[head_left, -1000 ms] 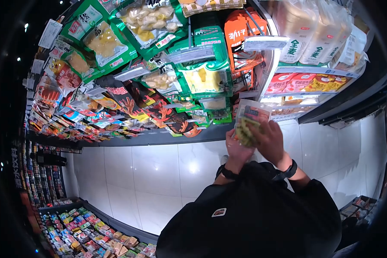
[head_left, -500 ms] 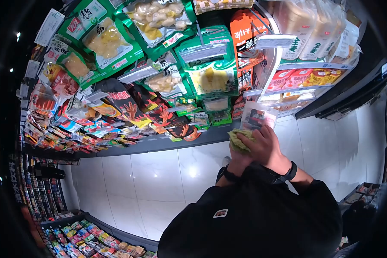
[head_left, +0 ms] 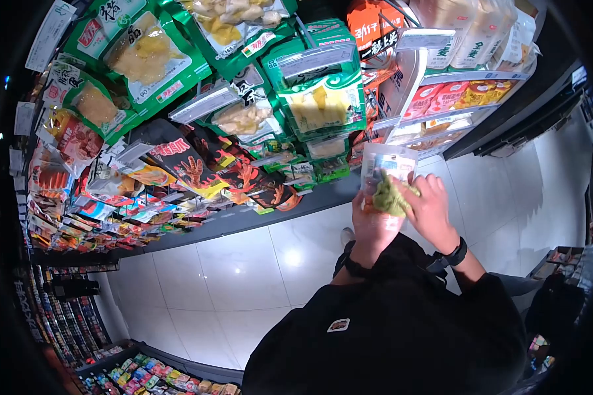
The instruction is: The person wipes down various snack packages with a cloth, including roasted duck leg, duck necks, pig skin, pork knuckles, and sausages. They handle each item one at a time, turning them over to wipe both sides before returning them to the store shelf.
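Observation:
A small clear-and-white food packet [head_left: 383, 160] is held upright in front of my chest. My left hand [head_left: 370, 227] grips its lower left side, with the fingers partly hidden behind it. A crumpled yellow-green cloth [head_left: 390, 197] lies against the face of the packet. My right hand [head_left: 433, 205] pinches the cloth from the right, with its fingers bent over the cloth's edge. The cloth covers the middle of the packet, so most of its print cannot be read.
Green snack bags [head_left: 148, 59] hang on hooks ahead, with price tags sticking out. A shelf unit [head_left: 435, 115] with bread bags [head_left: 478, 36] stands ahead right. Dark packets [head_left: 194, 158] hang lower. Behind lies pale tiled floor [head_left: 244, 263] and a bin of small packs [head_left: 145, 375].
My hands have come apart from their overlap, and more of the packet shows. The cloth has moved onto the packet's face. The racks have shifted slightly left and up in view.

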### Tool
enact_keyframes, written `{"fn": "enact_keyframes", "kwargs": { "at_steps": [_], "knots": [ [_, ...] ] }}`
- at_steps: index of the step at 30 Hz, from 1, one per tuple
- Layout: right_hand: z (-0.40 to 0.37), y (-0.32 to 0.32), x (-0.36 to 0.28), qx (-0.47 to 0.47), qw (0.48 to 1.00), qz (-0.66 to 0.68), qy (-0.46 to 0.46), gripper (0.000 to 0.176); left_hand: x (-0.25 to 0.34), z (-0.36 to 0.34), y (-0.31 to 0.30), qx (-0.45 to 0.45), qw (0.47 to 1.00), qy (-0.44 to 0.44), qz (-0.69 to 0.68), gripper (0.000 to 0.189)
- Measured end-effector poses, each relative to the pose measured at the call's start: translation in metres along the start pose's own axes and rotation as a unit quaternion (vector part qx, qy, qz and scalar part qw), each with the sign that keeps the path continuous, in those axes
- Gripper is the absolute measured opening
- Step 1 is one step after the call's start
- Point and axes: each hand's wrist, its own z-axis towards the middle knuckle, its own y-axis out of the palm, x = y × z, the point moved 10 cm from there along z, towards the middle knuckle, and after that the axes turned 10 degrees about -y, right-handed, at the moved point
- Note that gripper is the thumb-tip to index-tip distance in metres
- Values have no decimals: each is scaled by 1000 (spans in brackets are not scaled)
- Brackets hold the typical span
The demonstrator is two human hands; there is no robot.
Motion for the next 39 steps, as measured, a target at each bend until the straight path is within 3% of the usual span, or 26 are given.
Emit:
{"fn": "enact_keyframes", "kwargs": {
  "at_steps": [2,4,5,6,8,9,10,12,13,15,16,18,20,22,23,24,25,26,28,29,30,32,34,36,39],
  "knots": [
    [3,-13,30,62,993,-19,100,61,-14,3,-9,20,999,-31,32,54],
    [5,-15,22,74,992,-4,101,61,-27,11,12,-132,985,-79,-73,51],
    [3,-11,15,91,992,43,76,61,-12,9,-14,86,984,57,146,46],
    [0,-10,8,108,989,91,51,62,-12,9,-16,86,983,60,149,46],
    [-6,-17,9,92,988,125,27,62,-33,14,-18,-4,996,-60,63,44],
    [-9,-21,17,91,982,166,20,61,-32,23,-23,23,985,-52,160,43],
    [-12,-25,24,89,974,206,13,60,-25,22,-7,12,849,36,527,39],
    [-12,-39,39,116,974,196,-4,60,-48,37,-30,25,963,-128,237,44],
    [-13,-45,41,123,977,170,-36,62,-51,43,-35,20,962,-127,240,44],
    [-16,-57,50,145,980,117,-75,65,-63,54,-57,108,969,-168,145,48],
    [-18,-60,59,149,979,114,-80,65,-64,60,-53,104,969,-167,149,48],
    [-26,-63,85,152,980,124,-42,64,-93,66,-14,-2,944,-259,204,55],
    [-33,-72,108,173,970,170,-35,60,-85,77,-33,31,943,-251,217,61],
    [-50,-72,150,215,951,212,65,54,-68,85,-28,113,909,-205,345,66],
    [-61,-72,168,254,935,237,76,43,-75,98,33,54,903,-148,399,77],
    [-70,-70,183,271,915,276,115,33,-62,108,34,75,906,-118,401,83],
    [-73,-73,192,278,907,290,126,31,-53,117,58,32,893,-70,444,76],
    [-75,-76,200,286,899,303,136,29,-44,122,85,-12,873,-23,486,70],
    [-79,-77,210,291,897,308,127,25,-32,125,150,35,760,119,638,68],
    [-82,-73,215,294,891,319,132,23,-35,125,169,60,792,95,599,64],
    [-84,-70,219,295,886,330,138,21,-29,122,206,46,700,233,673,59],
    [-85,-65,223,290,884,340,138,19,-35,110,277,77,420,425,798,55],
    [-85,-53,227,252,881,369,158,20,-58,108,332,68,302,551,775,51],
    [-83,-51,228,244,881,376,154,22,-61,125,358,82,258,597,755,53],
    [-72,-63,225,233,889,364,153,22,-55,151,378,43,256,626,736,49]
  ]
}}
